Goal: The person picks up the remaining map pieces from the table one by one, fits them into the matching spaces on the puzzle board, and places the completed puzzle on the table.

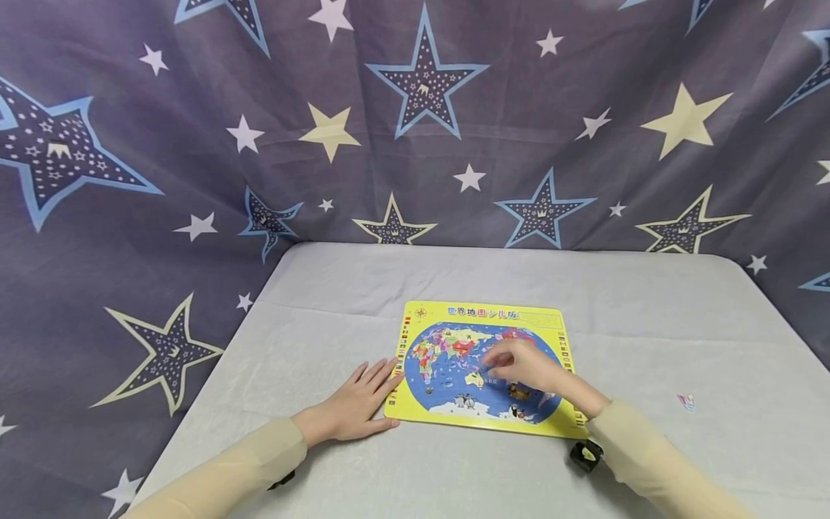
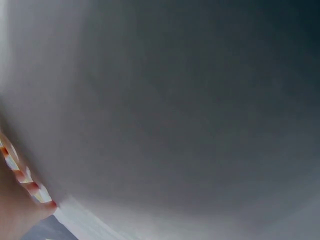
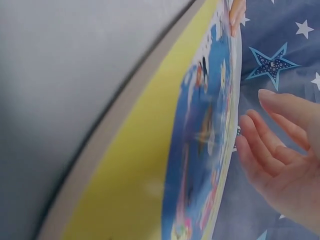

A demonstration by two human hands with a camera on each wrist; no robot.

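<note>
A yellow-bordered world map puzzle board [image 1: 480,425] lies flat on the table, its blue oval map covered in coloured continents and animal pictures. My left hand [image 1: 357,404] rests flat with spread fingers, the fingertips on the board's left edge; the left wrist view catches only part of this hand [image 2: 25,210] at its lower left corner. Above the map's right half hovers my right hand [image 1: 528,364], fingers loosely bent. In the right wrist view the right hand [image 3: 285,155] shows thumb and fingertips apart, with nothing visible between them.
A small pink and blue piece [image 1: 686,401] lies on the grey table cloth [image 1: 648,310], right of the board. Beside the right sleeve is a black wrist camera [image 1: 586,455]. A dark star-patterned curtain [image 1: 454,187] hangs behind and to the sides.
</note>
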